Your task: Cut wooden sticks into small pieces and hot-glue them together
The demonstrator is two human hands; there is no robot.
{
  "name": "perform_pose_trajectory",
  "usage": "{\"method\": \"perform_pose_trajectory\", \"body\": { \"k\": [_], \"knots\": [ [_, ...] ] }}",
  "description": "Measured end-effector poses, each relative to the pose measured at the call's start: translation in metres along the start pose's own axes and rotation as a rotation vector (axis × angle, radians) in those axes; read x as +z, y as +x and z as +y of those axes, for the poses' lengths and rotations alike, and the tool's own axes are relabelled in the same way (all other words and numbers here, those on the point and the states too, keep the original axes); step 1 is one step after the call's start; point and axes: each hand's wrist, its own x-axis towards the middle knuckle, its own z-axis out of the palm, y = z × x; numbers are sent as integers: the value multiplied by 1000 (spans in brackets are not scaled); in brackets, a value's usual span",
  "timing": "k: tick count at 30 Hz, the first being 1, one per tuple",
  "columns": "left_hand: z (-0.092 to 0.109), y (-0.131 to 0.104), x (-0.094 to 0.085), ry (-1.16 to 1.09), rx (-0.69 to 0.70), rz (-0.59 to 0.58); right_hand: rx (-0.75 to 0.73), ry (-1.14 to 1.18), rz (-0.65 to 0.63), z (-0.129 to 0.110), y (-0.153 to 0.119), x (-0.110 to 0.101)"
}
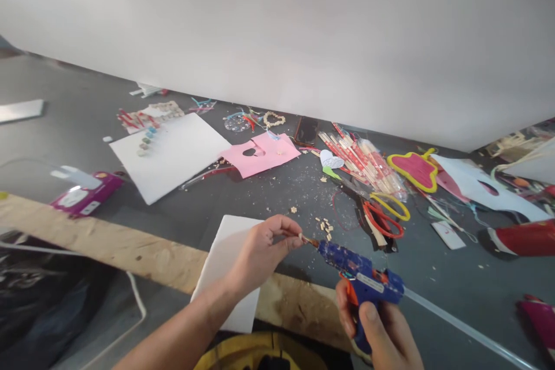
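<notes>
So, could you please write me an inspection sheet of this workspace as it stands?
Surface: dark grey table, strewn with crumbs; bare wooden front edge.
Job's things: blue glue gun with a clear glue stick at the back; small piece at its nozzle.
Clutter: white sheets, pink paper, packet of sticks, scissors, beads.
Hands: left hand pinches the small piece; right hand grips the glue gun.
Cables: white cord at lower left.
Surroundings: white board behind the table.
</notes>
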Motion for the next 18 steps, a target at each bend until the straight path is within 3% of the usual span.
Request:
{"method": "perform_pose_trajectory", "body": {
  "k": [7, 18],
  "knots": [
    [0, -2, -4, 125, 110, 45, -48, -17, 6, -5, 1, 5],
    [2, -2, -3, 152, 118, 44, -51, -23, 9, 0, -1, 3]
  ]
}}
